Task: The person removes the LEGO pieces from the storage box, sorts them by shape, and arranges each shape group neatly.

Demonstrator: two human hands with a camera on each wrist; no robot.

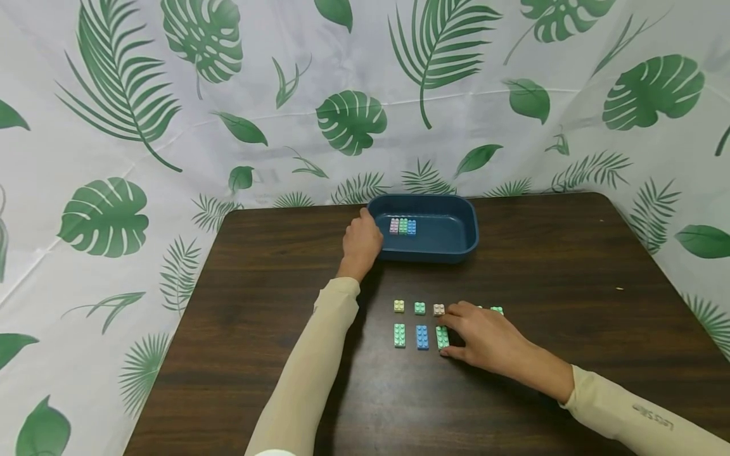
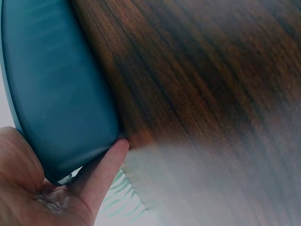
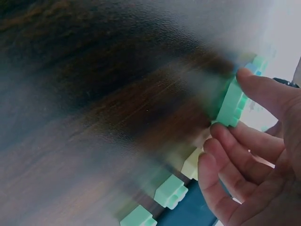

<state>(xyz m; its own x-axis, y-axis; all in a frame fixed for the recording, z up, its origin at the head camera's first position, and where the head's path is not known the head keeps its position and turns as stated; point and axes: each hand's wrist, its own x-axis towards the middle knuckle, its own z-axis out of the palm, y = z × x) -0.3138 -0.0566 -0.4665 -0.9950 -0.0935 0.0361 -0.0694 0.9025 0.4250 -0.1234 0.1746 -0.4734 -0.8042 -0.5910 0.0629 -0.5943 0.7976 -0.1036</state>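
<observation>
My left hand (image 1: 362,244) holds the left end of a dark blue plastic tray (image 1: 419,258), its thumb and fingers around the end wall in the left wrist view. Inside the tray, toward its left, a pink brick (image 1: 394,226), a green brick (image 1: 403,226) and a blue brick (image 1: 412,227) sit side by side. On the table, my right hand (image 1: 485,335) pinches a long green toy brick (image 3: 230,106) lengthwise, thumb on one end and fingertips on the other. Left of it lie a long blue brick (image 1: 422,337) and another long green brick (image 1: 399,335).
Behind that row stand small bricks: yellow (image 1: 398,306), green (image 1: 419,308) and peach (image 1: 438,310). Farther right, a green brick (image 1: 497,310) shows past my right hand, which partly covers others. The dark wooden table (image 1: 274,316) ends at a leaf-print curtain (image 1: 285,145).
</observation>
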